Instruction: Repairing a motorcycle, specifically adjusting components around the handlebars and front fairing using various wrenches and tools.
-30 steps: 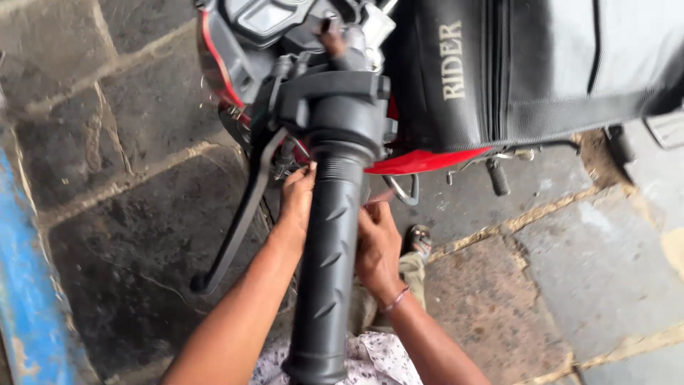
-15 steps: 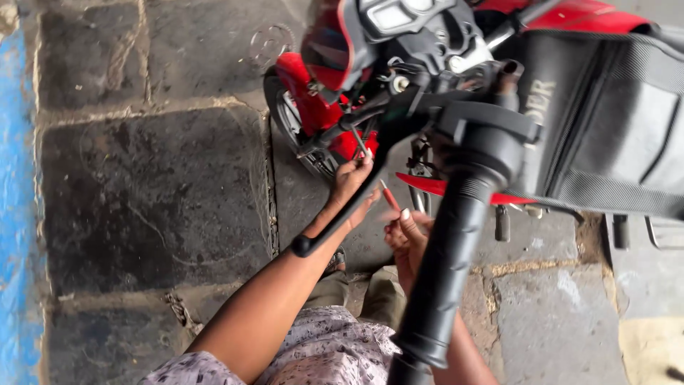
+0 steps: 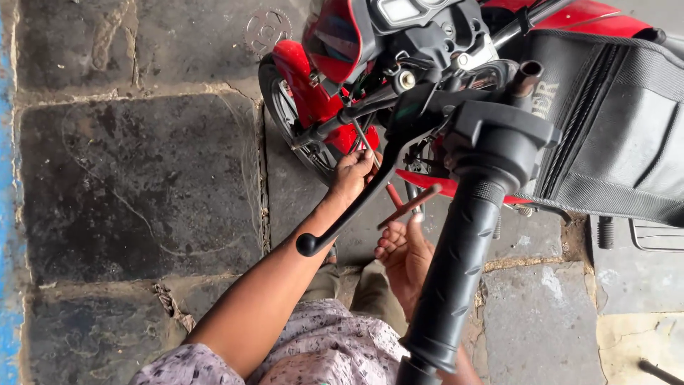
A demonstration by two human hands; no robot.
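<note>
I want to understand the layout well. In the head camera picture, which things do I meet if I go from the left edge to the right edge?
Blue painted strip → dark stone paving → front wheel → left hand → right hand → black handlebar grip → black bag.

Short pale floral-print sleeve (image 3: 182,363), olive trousers (image 3: 356,292), bare forearms, bare hands, no gloves.
</note>
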